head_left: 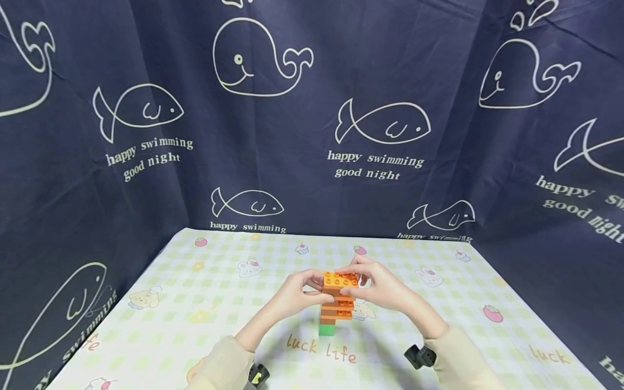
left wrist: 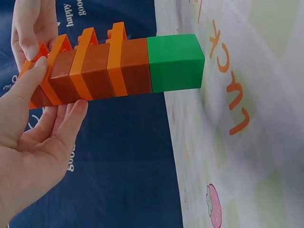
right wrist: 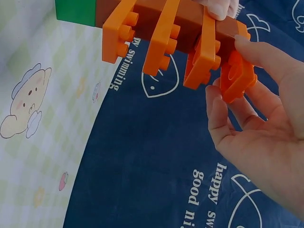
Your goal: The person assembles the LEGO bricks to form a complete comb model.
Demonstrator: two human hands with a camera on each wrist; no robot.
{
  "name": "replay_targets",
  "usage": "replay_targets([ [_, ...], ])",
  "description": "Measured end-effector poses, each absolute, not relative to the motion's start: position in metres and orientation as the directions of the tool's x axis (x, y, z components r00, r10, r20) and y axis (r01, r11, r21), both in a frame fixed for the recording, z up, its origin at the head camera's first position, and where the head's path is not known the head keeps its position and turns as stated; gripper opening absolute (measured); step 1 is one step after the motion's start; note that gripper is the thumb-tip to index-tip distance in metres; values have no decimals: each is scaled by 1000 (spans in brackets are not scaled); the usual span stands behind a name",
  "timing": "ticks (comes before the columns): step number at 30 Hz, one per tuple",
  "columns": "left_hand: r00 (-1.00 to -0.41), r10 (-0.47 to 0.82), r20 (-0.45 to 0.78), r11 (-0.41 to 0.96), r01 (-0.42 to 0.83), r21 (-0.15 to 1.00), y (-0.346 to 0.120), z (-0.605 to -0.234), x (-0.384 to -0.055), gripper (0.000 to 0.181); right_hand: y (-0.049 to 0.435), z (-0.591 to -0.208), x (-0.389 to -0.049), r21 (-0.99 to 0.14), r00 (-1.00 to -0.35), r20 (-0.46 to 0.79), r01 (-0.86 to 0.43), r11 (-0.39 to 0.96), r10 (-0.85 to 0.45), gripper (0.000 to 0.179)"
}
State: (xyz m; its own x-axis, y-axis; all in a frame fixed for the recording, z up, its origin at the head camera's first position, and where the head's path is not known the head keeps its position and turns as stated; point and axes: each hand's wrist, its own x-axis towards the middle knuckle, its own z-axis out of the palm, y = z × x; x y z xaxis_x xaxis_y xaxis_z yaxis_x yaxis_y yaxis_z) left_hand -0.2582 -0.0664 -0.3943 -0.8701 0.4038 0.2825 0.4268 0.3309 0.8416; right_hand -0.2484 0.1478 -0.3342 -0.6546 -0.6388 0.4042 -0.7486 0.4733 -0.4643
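A tower of toy building bricks stands upright on the cloth, with a green brick at its foot. Above it, brown bricks alternate with thin orange bricks whose studded ends jut out to the right. My left hand holds the upper part of the tower between thumb and fingers, from the left side. On top lies a studded orange brick. Its right end is pinched by my right hand, thumb on the near side and fingers beyond. Whether that brick is fully pressed on, I cannot tell.
The table wears a pale checked cloth printed with cartoon animals, strawberries and lettering. Dark blue curtains with white fish and whales hang behind it and along both sides. Black wrist cameras sit at the sleeves.
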Motion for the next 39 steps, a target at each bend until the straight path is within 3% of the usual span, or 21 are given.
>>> replay_targets([
  [14, -870, 419, 258, 312, 405, 860, -67, -395, -257, 39, 150, -344, -247, -499, -657, 454, -747, 439, -602, 33],
  [25, -872, 416, 257, 310, 401, 862, -64, -376, -242, 30, 152, -350, -250, -520, -676, 459, -731, 443, -576, 35],
  [34, -878, 409, 250, 318, 394, 862, -64, -367, -236, 30, 150, -352, -245, -531, -719, 515, -695, 484, -467, 34],
  [39, -879, 407, 250, 302, 388, 871, -64, -370, -238, 33, 149, -344, -233, -514, -695, 564, -718, 468, -447, 32],
])
